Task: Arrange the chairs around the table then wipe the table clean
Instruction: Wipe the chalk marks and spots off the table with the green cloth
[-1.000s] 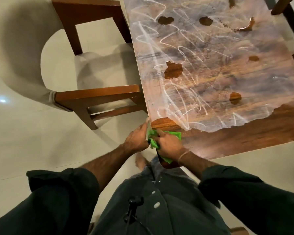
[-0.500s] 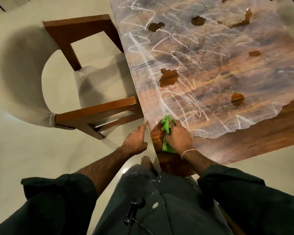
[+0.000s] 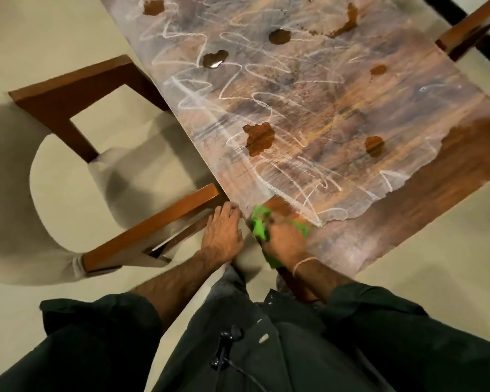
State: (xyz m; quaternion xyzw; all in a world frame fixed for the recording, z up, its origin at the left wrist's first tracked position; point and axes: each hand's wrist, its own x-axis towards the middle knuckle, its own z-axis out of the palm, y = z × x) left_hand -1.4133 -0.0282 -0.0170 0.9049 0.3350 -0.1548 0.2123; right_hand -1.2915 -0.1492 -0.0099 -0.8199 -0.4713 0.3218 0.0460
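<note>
Lifted off the cloth (image 3: 259, 225) since a second ago and set down just left of it: left hand (image 3: 222, 233), fingers fairly straight, touching the long edge of the table (image 3: 461, 157), holding nothing; bunched under the right hand (image 3: 285, 244) now, that green cloth, with fingers curled over it and pressing it to the wood at the near corner; blurred by motion, so no finer detail of the grip.

Left of the left hand, almost touching it, a chair (image 3: 153, 224) drawn in close against the table's side; beyond and right of the right hand, a band of dark clean wood along the near edge, seemingly wiped already.

Further out from both hands, most of the top dulled by a pale film and crossed with white scribbles (image 3: 181, 89); brown puddles (image 3: 260, 138) scattered among them, none touched by the cloth yet.

Far off past the right hand, a second chair (image 3: 470, 26) at the opposite side.

Judging by this: chairs seemingly placed, though only two in view; wiping barely begun, with the near strip done and the greater part of the surface, puddles included, left to clean.
</note>
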